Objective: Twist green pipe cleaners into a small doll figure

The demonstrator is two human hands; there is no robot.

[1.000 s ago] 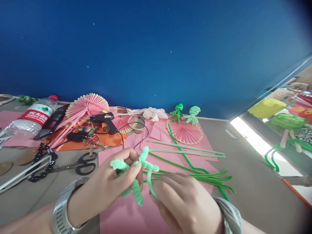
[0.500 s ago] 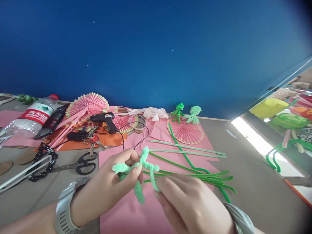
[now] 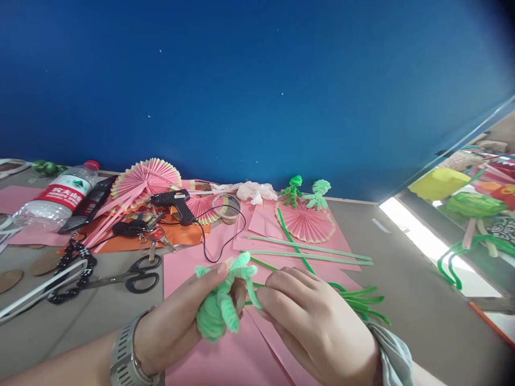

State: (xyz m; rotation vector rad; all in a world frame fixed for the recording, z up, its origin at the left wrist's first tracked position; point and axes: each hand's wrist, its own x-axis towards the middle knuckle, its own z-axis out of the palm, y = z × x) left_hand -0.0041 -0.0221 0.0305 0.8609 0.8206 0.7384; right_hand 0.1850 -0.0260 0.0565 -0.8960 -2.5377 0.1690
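My left hand (image 3: pixel 177 321), with a grey watch on its wrist, grips a light green pipe-cleaner figure (image 3: pixel 221 305) low in the middle of the head view. Its fingers are closed round the figure's coiled body. My right hand (image 3: pixel 314 321) is closed too, and pinches one thin limb of the same figure at its right side. Both hands hover over a pink paper sheet (image 3: pixel 193 257). Loose green pipe cleaners (image 3: pixel 314 252) lie just beyond my right hand.
Scissors (image 3: pixel 137 276), keys (image 3: pixel 155 236), a black glue gun (image 3: pixel 173 201), pink paper fans (image 3: pixel 145 177), a water bottle (image 3: pixel 56 195) and black beads (image 3: pixel 72 268) crowd the left. Two finished green figures (image 3: pixel 306 193) stand on a fan by the blue wall. A window ledge runs along the right.
My left hand has turned the figure so its coiled body faces me. Both hands have drawn closer together, and the right one has risen to the figure's limb.
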